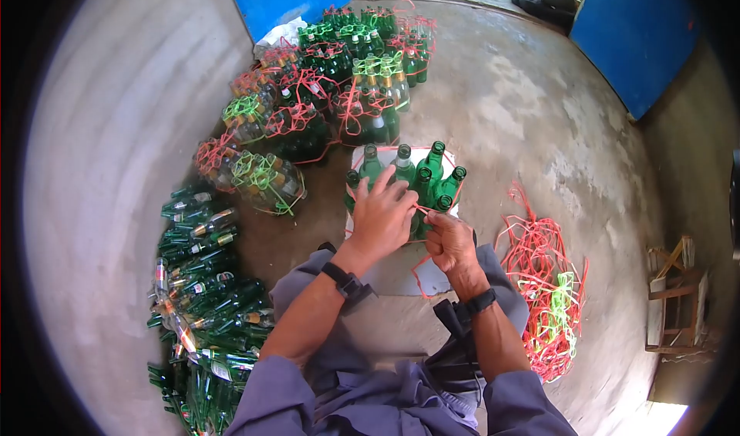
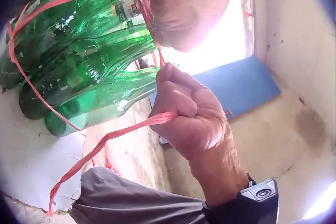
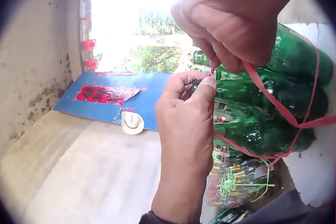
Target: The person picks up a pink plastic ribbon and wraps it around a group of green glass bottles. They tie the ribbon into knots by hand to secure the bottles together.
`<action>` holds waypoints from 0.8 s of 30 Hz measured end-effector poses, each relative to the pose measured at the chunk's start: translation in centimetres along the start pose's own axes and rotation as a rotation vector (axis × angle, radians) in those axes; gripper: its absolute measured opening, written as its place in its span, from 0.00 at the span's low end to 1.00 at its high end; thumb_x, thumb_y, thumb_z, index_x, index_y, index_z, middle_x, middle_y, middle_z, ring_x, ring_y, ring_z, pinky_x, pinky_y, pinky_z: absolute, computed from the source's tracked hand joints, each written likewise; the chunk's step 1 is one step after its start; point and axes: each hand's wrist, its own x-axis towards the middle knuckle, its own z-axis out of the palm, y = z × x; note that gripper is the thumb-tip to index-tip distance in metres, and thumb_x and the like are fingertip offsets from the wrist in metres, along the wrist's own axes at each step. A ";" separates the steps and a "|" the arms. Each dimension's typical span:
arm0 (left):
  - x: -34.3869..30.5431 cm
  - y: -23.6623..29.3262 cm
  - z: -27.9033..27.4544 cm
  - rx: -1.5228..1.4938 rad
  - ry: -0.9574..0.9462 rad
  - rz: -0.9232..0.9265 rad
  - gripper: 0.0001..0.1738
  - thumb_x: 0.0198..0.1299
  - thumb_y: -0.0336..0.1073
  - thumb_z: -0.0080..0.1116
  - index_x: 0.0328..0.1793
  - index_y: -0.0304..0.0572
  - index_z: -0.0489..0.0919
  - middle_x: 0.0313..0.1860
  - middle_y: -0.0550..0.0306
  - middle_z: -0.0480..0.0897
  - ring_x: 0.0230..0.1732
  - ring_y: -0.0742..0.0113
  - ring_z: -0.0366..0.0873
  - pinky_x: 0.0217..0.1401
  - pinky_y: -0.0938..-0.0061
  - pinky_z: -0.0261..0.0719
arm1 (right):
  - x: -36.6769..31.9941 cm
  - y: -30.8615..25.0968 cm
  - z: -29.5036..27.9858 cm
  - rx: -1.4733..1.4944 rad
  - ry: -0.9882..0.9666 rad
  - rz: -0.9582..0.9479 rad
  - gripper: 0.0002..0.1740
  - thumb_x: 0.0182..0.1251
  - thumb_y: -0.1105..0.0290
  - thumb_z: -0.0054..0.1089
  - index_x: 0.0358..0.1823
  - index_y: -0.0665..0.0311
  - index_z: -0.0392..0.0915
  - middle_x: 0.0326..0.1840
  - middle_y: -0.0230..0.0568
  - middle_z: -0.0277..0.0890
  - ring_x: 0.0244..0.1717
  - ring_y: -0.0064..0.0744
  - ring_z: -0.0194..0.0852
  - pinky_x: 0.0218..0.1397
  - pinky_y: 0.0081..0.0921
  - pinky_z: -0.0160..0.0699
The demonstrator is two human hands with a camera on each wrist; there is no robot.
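Several green glass bottles (image 1: pixel 434 164) stand upright in a tight group on a white board (image 1: pixel 420 270) in front of the person. A red plastic twine (image 2: pixel 113 134) loops around the bottles, as both wrist views show. Over the bottle necks, the left hand (image 1: pixel 380 218) pinches the twine between thumb and finger. Close beside it on the right, the right hand (image 1: pixel 449 242) grips the twine with curled fingers, and a loose tail hangs from it onto the board. A short stretch of twine spans the fingertips of the two hands.
Tied bundles of bottles (image 1: pixel 297 124) stand ahead to the left. Loose green bottles (image 1: pixel 208 297) lie piled along the left wall. A heap of red and green twine (image 1: pixel 543 297) lies on the floor at right, near a small wooden stool (image 1: pixel 678 305). Blue doors (image 1: pixel 636 39) flank the doorway.
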 end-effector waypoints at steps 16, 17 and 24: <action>-0.4 -0.2 -0.8 -0.032 -0.009 0.001 0.11 0.55 0.35 0.66 0.44 0.50 0.82 0.50 0.57 0.83 0.70 0.48 0.70 0.58 0.52 0.67 | -0.6 -0.3 -1.0 -0.551 0.013 -0.272 0.08 0.64 0.73 0.63 0.28 0.69 0.79 0.15 0.24 0.62 0.12 0.16 0.54 0.14 0.22 0.49; -0.5 -0.2 -0.7 -0.035 -0.007 -0.002 0.11 0.55 0.35 0.66 0.44 0.50 0.82 0.50 0.57 0.83 0.70 0.48 0.70 0.58 0.52 0.67 | -0.5 -0.2 -1.2 -0.723 0.025 -0.385 0.09 0.65 0.72 0.63 0.29 0.69 0.79 0.17 0.23 0.64 0.14 0.14 0.55 0.15 0.21 0.51; -0.5 -0.5 -0.5 -0.063 0.040 0.000 0.11 0.53 0.35 0.66 0.43 0.49 0.82 0.47 0.57 0.82 0.69 0.48 0.70 0.53 0.53 0.68 | -0.5 -2.3 -0.2 -1.343 -0.030 -0.958 0.12 0.66 0.70 0.61 0.28 0.73 0.78 0.18 0.41 0.72 0.22 0.23 0.69 0.27 0.29 0.69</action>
